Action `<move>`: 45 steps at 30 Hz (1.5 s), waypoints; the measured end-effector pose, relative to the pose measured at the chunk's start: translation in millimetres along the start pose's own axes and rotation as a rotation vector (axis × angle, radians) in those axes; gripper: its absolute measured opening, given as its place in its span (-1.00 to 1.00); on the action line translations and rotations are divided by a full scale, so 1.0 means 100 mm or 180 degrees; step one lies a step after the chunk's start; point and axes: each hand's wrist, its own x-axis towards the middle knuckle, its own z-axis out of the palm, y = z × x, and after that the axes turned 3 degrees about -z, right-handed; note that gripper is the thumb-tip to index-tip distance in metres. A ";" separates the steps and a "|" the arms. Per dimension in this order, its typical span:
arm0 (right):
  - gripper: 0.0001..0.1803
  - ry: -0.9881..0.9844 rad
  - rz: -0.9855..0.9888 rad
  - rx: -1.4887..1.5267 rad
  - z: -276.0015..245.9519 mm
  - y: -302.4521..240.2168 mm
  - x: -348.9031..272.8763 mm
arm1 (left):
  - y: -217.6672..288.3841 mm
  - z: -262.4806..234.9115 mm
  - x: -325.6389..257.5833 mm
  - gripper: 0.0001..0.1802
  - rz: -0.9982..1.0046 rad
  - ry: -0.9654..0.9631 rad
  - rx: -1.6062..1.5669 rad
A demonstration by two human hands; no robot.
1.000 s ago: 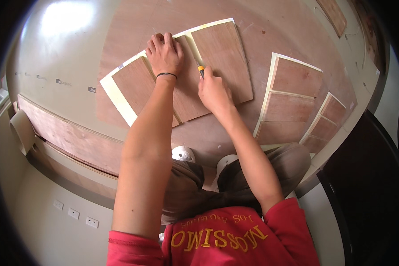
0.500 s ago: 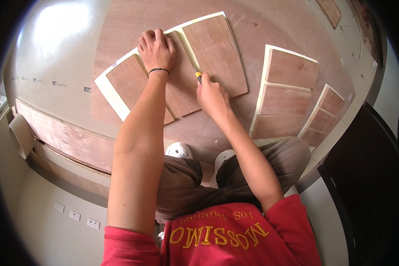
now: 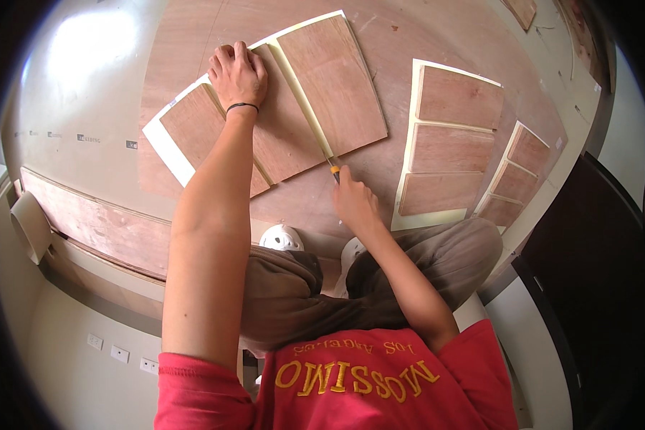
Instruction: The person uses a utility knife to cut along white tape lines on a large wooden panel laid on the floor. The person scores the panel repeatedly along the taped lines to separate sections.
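Note:
My left hand (image 3: 238, 75) bears down on the far end of the middle plywood panel (image 3: 290, 136), its fingers bent and close together. That panel and its neighbours, a left panel (image 3: 193, 125) and a right panel (image 3: 333, 79), lie on a pale sheet (image 3: 168, 153) that shows at the edges and in the gap between the middle and right panels. In my closed right hand (image 3: 356, 203) is a utility knife (image 3: 335, 170) with a yellow-and-black handle. Its thin blade points to the near end of that gap.
To the right lie two more backed sets of plywood panels, a larger set (image 3: 451, 149) and a smaller set (image 3: 517, 168). All rest on a big plywood sheet (image 3: 279, 204). A long board (image 3: 93, 222) lies at the left. My shoe (image 3: 282, 238) is near the sheet's front.
The utility knife has moved toward me along the gap, from about midway to the panels' near edge. My left hand keeps its place on the panel; the whole view has shifted slightly.

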 end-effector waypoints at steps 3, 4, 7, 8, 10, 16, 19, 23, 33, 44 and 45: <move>-0.74 0.0064 0.0087 0.0000 0.11 0.11 -0.09 | 0.01 0.00 0.01 -0.76 -0.0012 0.0002 -0.0002; -0.74 0.0100 0.0133 -0.0006 0.12 0.12 -0.12 | 0.02 0.00 0.01 -0.76 -0.0007 -0.0023 -0.0008; -0.74 0.0061 0.0037 -0.0033 0.07 0.13 -0.12 | 0.00 -0.02 0.00 -0.78 0.0015 0.0028 -0.0045; -0.74 0.0156 -0.0058 -0.0009 -0.03 0.02 -0.09 | -0.02 -0.03 0.01 -0.78 -0.0001 0.0013 -0.0040; -0.75 0.0310 -0.0241 0.0040 -0.31 -0.22 -0.10 | -0.02 -0.05 -0.01 -0.79 -0.0049 -0.0048 -0.0015; -0.75 0.1093 -0.0931 0.0537 -0.76 -1.03 1.00 | 0.05 -0.05 0.03 -0.78 0.0002 -0.0014 -0.0050; -0.74 0.1262 -0.1072 0.0492 -0.81 -1.20 1.35 | 0.05 -0.03 0.01 -0.78 -0.0039 0.0001 -0.0035; -0.72 0.1035 -0.0957 0.0205 -0.85 -1.32 1.46 | 0.04 -0.04 0.00 -0.76 -0.0062 -0.0082 -0.0028; -0.70 0.0957 -0.0928 0.0113 -0.87 -1.35 1.47 | 0.05 -0.07 0.02 -0.75 -0.0036 -0.0050 -0.0018; -0.72 0.0881 -0.0861 0.0200 -0.87 -1.40 1.51 | 0.03 -0.04 0.02 -0.76 -0.0016 0.0001 0.0050; -0.72 0.0880 -0.0874 0.0203 -0.87 -1.39 1.51 | 0.03 -0.03 0.02 -0.76 -0.0004 0.0021 0.0068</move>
